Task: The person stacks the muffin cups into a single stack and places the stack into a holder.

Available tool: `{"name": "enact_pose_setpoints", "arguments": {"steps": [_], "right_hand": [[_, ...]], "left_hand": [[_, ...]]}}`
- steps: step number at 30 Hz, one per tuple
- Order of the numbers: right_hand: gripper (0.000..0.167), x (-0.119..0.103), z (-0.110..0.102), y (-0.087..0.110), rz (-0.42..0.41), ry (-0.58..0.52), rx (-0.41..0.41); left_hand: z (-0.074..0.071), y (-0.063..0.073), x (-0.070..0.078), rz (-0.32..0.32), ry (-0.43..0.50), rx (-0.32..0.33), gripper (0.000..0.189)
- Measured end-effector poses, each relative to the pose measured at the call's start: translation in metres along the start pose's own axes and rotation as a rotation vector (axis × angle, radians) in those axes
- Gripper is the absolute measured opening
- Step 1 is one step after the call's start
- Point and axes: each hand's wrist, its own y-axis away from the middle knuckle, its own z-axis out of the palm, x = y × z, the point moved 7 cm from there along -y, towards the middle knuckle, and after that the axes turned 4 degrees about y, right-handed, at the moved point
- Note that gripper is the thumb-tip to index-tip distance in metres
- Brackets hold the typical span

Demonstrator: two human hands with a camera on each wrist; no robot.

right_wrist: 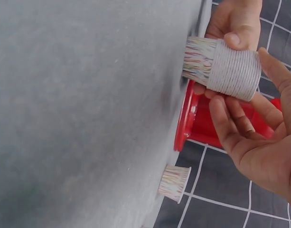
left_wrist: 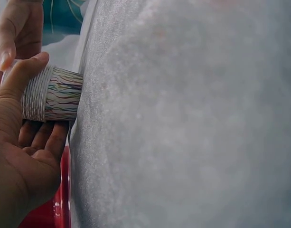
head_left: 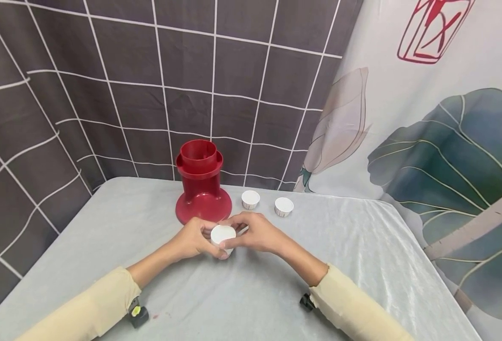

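Note:
A stack of nested paper cups [head_left: 223, 233] with thin coloured wavy lines stands upright on the cloth, in front of the red plastic stand. My left hand [head_left: 194, 238] grips the stack from the left, its thumb along the near side and its fingers round the far side. From the right, my right hand [head_left: 257, 232] holds the upper rims between thumb and fingers. In the right wrist view the many stacked rims [right_wrist: 235, 69] show between both hands. The left wrist view shows the patterned wall of the lowest cup [left_wrist: 64, 95].
Behind the hands stands the red stand [head_left: 201, 189], a hollow cylinder on a wide round base. Two separate paper cups, one left [head_left: 250, 200] and one right [head_left: 283, 207], stand near the back edge of the cloth-covered table [head_left: 353, 265]. A dark checked curtain [head_left: 127, 109] hangs behind.

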Motion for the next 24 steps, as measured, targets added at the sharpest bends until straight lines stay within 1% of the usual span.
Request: {"name": "enact_pose_setpoints", "arguments": {"steps": [7,12,15,24], "right_hand": [[0.041,0.003,-0.007,0.004,-0.037,-0.018,0.024],[0.040,0.009,-0.013,0.009,-0.017,-0.029,0.043],[0.043,0.013,-0.018,0.011,0.003,-0.021,0.061],[0.045,0.024,-0.031,0.018,0.028,-0.069,0.157]], "left_hand": [[0.000,0.000,0.000,0.009,-0.029,-0.007,0.050],[0.001,0.000,0.001,0.014,-0.028,-0.012,0.050],[0.001,0.000,0.001,0.015,-0.031,-0.007,0.051],[0.001,0.001,0.001,0.014,-0.019,0.000,0.052]]}}
